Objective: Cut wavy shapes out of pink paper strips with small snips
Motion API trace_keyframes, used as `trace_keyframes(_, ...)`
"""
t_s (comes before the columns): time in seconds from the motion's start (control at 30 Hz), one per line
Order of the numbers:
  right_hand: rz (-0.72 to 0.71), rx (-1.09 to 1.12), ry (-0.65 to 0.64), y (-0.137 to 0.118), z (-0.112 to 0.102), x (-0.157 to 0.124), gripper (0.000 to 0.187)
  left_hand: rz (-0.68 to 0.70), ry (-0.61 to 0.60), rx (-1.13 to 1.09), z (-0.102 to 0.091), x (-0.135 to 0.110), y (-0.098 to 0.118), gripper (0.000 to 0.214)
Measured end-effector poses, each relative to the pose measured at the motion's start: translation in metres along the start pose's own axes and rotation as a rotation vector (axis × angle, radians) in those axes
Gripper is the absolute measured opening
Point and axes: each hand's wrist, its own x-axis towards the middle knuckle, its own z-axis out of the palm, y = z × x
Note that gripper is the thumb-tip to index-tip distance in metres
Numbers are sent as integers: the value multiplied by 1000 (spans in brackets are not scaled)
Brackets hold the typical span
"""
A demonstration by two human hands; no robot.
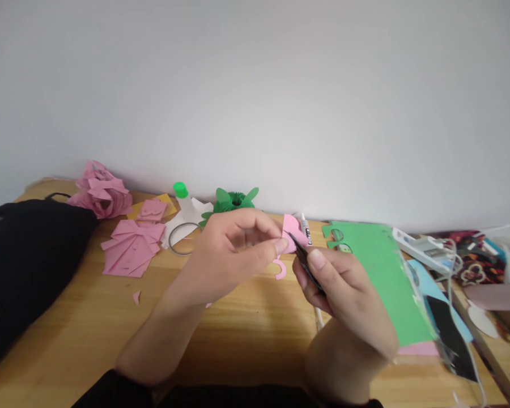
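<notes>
Pink paper (289, 222) is left of the green sheet (376, 272), pinched in the left hand (233, 241); the right hand (342, 286), nearer that sheet, grips a dark pointed tool (302, 255) slanting toward the paper.

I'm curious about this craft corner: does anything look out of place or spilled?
Nothing looks spilled, but a small pink scrap lies loose on the wooden table, apart from the larger pink paper pieces.
</notes>
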Motion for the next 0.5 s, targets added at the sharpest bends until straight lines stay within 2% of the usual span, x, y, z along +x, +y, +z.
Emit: trace_keyframes(0.5,3,13,-17,3,-3,0,48,-40,-10,24,-1,0,5,13)
